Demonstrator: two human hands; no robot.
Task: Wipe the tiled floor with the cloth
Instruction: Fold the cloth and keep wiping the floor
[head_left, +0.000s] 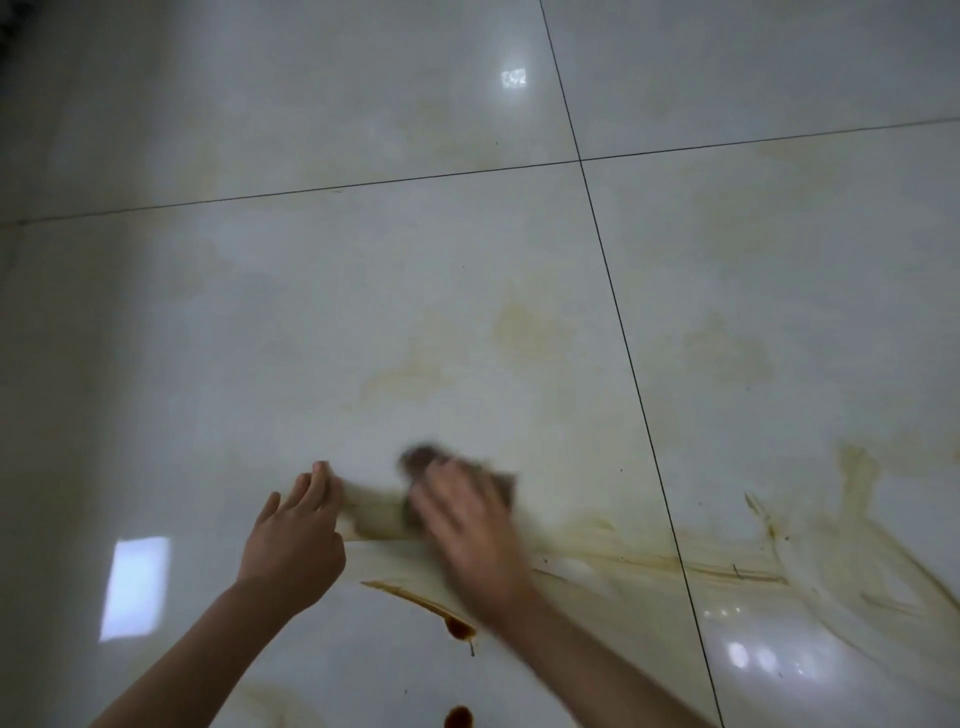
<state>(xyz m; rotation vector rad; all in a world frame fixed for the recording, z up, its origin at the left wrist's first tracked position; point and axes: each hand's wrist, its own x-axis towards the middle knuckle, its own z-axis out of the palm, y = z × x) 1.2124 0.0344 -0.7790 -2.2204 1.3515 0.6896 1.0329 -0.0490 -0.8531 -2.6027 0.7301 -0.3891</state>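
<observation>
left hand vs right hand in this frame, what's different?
The right hand is blurred; the left hand is sharp. The right hand lies flat on the dark cloth; the left hand appears only to set its fingertips on the floor beside it. Shared: both have straight fingers, and both are over the same stained tile.
</observation>
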